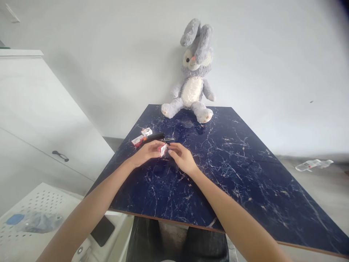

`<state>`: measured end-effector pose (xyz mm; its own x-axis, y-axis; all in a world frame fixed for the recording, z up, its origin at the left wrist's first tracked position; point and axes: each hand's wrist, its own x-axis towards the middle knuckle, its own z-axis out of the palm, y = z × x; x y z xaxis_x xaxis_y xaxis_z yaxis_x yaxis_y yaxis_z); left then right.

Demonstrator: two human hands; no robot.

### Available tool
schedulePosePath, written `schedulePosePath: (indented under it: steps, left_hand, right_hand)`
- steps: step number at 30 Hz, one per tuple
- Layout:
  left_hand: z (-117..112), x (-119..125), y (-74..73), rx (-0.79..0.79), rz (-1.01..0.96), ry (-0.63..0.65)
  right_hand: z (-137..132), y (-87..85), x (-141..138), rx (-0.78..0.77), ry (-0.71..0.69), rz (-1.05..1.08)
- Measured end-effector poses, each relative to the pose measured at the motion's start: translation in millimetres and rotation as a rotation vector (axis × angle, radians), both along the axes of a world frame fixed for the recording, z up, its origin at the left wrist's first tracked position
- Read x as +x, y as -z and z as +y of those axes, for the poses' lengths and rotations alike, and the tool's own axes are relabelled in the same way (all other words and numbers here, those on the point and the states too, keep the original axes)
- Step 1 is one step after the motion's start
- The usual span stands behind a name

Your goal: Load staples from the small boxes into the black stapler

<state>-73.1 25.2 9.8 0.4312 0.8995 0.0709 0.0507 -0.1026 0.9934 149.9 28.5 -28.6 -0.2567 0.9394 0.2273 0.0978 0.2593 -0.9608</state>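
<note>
Over the dark blue marble table top (218, 171), my left hand (145, 153) pinches a small red and white box (163, 149) by its left end. My right hand (182, 157) meets the box from the right, its fingertips curled against that end. Just behind the hands lie a black stapler (152, 137) with a metal strip sticking out at its right, a second small red and white box (146, 131) and a flat red and white packet (137, 140).
A grey and white plush rabbit (192, 78) sits at the far table edge against the white wall. A white cabinet (40, 120) stands left, a white perforated surface with a plastic bag (35, 222) lower left. A clear plastic bottle (313, 165) lies on the floor right.
</note>
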Motion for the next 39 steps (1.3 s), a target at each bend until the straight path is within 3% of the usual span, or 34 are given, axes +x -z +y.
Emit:
schedulePosePath:
  steps: [2, 4, 7, 10, 12, 14, 17, 20, 24, 27, 30, 35, 39]
  left_hand:
    - [2, -8, -8.1, 0.075, 0.061, -0.029]
    - [6, -21, -15.6, 0.168, 0.028, -0.078]
    - [13, -46, -20.4, 0.283, 0.053, -0.296]
    - [22, -70, -15.1, 0.354, 0.488, -0.645]
    - [27, -81, -8.2, 0.366, 0.749, -0.751]
    - [31, -86, -1.3, 0.428, 0.891, -0.715]
    - [34, -83, 7.2, 0.628, 1.014, -0.516]
    - [38, -75, 14.3, 0.699, 1.046, -0.405]
    - [44, -73, 20.3, 0.652, 1.02, -0.46]
    - [44, -73, 21.6, 0.636, 0.98, -0.506]
    - [41, -65, 22.5, 0.633, 0.992, -0.549]
    - [35, -41, 21.5, 0.676, 1.049, -0.595]
    - [35, -57, 14.6, 0.642, 1.052, -0.601]
  right_hand:
    - [4, 4.4, 2, 0.156, 0.17, -0.203]
    - [8, 8.3, 1, 0.209, 0.328, -0.381]
    - [14, 11.1, -12, 0.264, 0.491, -0.598]
    - [23, 11.3, -36, 0.329, 0.51, -0.738]
    - [28, 12.2, -50, 0.309, 0.482, -0.791]
    - [32, 14.2, -59, 0.281, 0.464, -0.812]
    - [36, 18.3, -61, 0.278, 0.419, -0.771]
    - [38, 21.2, -56, 0.319, 0.272, -0.713]
    - [39, 20.3, -52, 0.392, 0.074, -0.75]
    - [36, 16.8, -52, 0.418, 0.025, -0.814]
    - [30, 12.4, -56, 0.466, 0.068, -0.837]
    - [26, 6.2, -58, 0.487, 0.302, -0.768]
    - [28, 5.7, -55, 0.436, 0.217, -0.82]
